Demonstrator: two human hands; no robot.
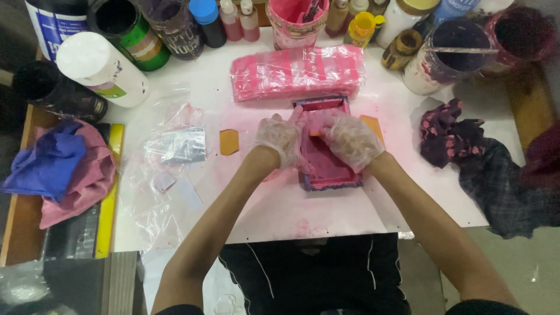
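Both gloved hands are gripping the pink-stained frame (326,157) mid-surface (280,210): left hand (279,139) curled on its edge, right hand (350,141) pinching an orange scraper (315,133). Frame appearing rigid, light, ink-slick; side rails offering safest hold.

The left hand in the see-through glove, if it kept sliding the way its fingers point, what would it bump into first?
Probably the pink-stained frame, which the left hand already touches at its edge. Farther along that line lies the pink plastic-wrapped stack, though depth is unclear.

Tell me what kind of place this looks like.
Probably a small screen-printing or craft workbench. Open ink-stained paint jars and squeeze bottles crowd the back of the pink-smeared white table, and two hands in clear plastic gloves, left hand and right hand, work a small pink-inked rectangular frame.
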